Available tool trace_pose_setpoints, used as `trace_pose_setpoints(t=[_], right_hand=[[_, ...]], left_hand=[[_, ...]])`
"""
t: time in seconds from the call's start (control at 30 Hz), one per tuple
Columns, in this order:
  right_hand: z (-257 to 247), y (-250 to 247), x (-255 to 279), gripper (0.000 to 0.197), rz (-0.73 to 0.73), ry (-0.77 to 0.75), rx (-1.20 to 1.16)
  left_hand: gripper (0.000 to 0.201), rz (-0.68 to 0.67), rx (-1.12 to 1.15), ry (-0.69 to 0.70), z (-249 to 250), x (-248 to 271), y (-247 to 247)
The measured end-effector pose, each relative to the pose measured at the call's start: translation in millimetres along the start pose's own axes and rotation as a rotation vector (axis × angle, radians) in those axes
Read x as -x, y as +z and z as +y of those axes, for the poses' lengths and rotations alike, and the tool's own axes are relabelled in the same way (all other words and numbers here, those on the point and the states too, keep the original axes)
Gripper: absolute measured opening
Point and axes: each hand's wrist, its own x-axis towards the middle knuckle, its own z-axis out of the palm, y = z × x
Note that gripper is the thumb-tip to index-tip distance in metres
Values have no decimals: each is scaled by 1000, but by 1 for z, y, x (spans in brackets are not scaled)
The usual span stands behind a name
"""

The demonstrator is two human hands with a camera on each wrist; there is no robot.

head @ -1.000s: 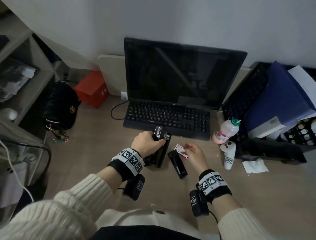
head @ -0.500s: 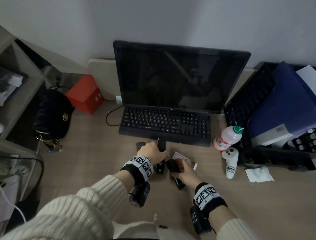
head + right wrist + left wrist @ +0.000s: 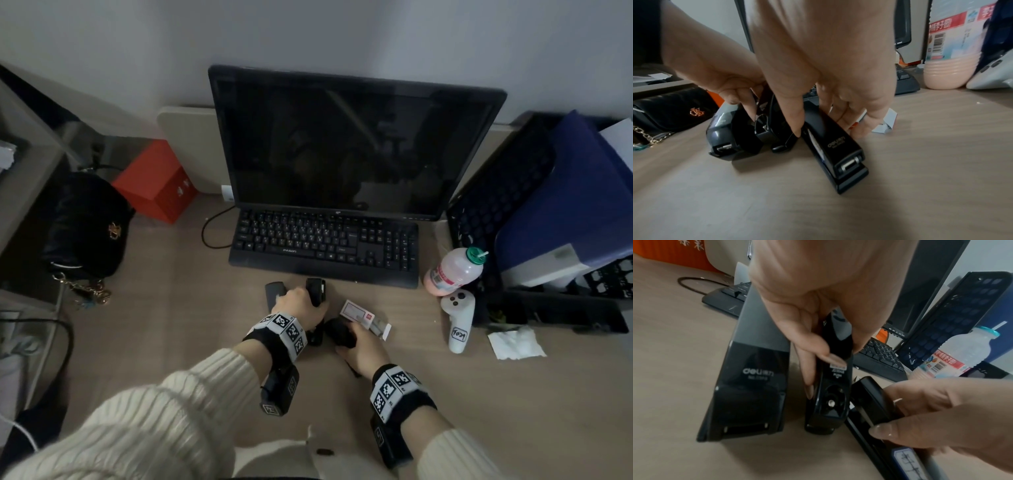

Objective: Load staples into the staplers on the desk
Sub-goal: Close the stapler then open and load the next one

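Note:
Three black staplers lie side by side on the desk in front of the keyboard. My left hand (image 3: 301,303) pinches the middle stapler (image 3: 831,386) between thumb and fingers. The large stapler (image 3: 748,386) lies untouched just left of it. My right hand (image 3: 358,346) grips the slim right stapler (image 3: 835,143) around its top, thumb on one side and fingers on the other. A small red and white staple box (image 3: 356,313) lies open on the desk just beyond my right hand. All three staplers look closed, and no loose staples show.
A keyboard (image 3: 325,241) and monitor (image 3: 352,144) stand right behind the staplers. To the right are a pink drink bottle (image 3: 452,272), a white controller (image 3: 457,318), a crumpled tissue (image 3: 515,342) and black trays. A black handbag (image 3: 85,226) and red box (image 3: 157,181) sit left.
My right hand left the staple box, moved left and took hold of the right stapler. My left hand stayed on the middle stapler. The head view tilted slightly.

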Motion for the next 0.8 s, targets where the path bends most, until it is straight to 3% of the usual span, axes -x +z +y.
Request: trace_pose_setpoints(t=[0.43,0.53,0.63,0.8], right_hand=[[-2,4,3,43,122,34,161],[-2,1,5,37,144,47,67],[-6,-4,9,30,216,53,-65],[-10,-13,24,30,323,46,-231]], left_hand=[[55,-119,72,60,-5,9,-8],[56,-116,140,74,-10,15,-14],[44,-147,253,63,-12,25,-19],[36,-132,329,73,-18,46,-24]])
